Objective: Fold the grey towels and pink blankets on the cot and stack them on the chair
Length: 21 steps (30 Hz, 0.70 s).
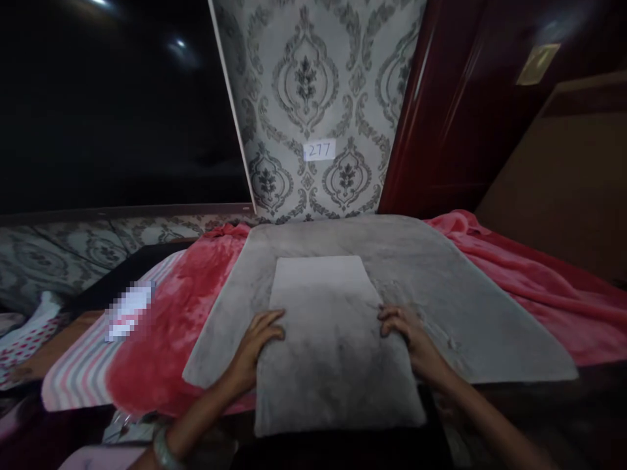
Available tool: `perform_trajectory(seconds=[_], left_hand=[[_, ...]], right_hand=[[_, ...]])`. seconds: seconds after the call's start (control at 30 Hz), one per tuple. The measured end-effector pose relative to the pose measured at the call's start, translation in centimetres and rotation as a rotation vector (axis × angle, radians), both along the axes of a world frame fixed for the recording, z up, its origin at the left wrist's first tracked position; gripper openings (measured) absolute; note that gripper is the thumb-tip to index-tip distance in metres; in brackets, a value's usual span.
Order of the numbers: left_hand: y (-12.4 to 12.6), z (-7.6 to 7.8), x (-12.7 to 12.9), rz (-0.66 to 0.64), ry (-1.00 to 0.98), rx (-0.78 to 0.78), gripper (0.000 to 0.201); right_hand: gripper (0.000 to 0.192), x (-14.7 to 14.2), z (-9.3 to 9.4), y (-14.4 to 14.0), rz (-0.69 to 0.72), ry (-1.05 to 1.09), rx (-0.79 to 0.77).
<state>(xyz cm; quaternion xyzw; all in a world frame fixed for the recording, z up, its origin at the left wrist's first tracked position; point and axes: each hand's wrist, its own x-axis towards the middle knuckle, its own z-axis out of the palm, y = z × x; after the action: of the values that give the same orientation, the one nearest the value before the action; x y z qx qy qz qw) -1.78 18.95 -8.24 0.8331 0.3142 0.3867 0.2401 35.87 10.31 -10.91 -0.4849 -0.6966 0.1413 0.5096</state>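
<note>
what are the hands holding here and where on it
Both hands are on the folded grey towel: the left hand at its left edge, the right hand at its right edge. Whether they grip or only press cannot be told.
</note>
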Motion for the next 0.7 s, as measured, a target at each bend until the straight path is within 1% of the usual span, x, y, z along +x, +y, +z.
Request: perform_trajectory(seconds=[0.03,0.07,0.1,0.13,0.17,0.23,0.33,0.43,0.5,0.57,0.63,0.7], left_hand=[[-1.1,-1.3,-0.3,0.061,0.011,0.007,0.016],[-1.9,-2.1,-0.4,0.143,-0.001,0.014,0.02],[-2.4,-2.5,-0.4,0.23,-0.027,0.003,0.026],[-2.7,-2.5,-0.3,0.297,-0.053,-0.023,0.033],[-2.9,-2.2,-0.1,0.337,-0.072,-0.06,0.04],[-3.0,-1.1,0.2,0.356,-0.083,-0.161,0.05],[-3.3,0.7,0.7,0.367,-0.101,-0.354,0.061],[-3.6,1.9,1.5,0.35,-0.211,-0.504,0.071],[-3.6,2.3,2.2,0.366,-0.347,-0.556,0.071],[-3.7,2.5,2.8,0.401,-0.479,-0.651,0.065],[-4.2,2.6,3.0,0.398,-0.568,-0.799,0.051],[-5.0,2.6,2.7,0.343,-0.626,-0.925,0.035]], right_hand=[[0.014,-0.4,-1.2,-1.0,-0.037,0.001,-0.026],[0.012,-0.7,-1.9,-1.7,-0.084,0.014,-0.045],[0.012,-0.9,-2.3,-2.1,-0.134,0.033,-0.062],[0.014,-1.1,-2.5,-2.4,-0.177,0.053,-0.078],[0.019,-1.1,-2.5,-2.6,-0.211,0.08,-0.095],[0.031,-1.2,-2.2,-2.7,-0.239,0.179,-0.153],[0.05,-1.5,-1.5,-2.8,-0.222,0.431,-0.277],[0.062,-2.1,-0.1,-3.0,-0.169,0.644,-0.411],[0.071,-2.7,1.2,-3.2,-0.148,0.757,-0.514],[0.074,-3.3,2.3,-3.4,-0.135,0.883,-0.584],[0.066,-3.8,3.0,-3.5,-0.088,1.008,-0.632],[0.051,-3.8,3.0,-3.6,-0.014,1.112,-0.696]])
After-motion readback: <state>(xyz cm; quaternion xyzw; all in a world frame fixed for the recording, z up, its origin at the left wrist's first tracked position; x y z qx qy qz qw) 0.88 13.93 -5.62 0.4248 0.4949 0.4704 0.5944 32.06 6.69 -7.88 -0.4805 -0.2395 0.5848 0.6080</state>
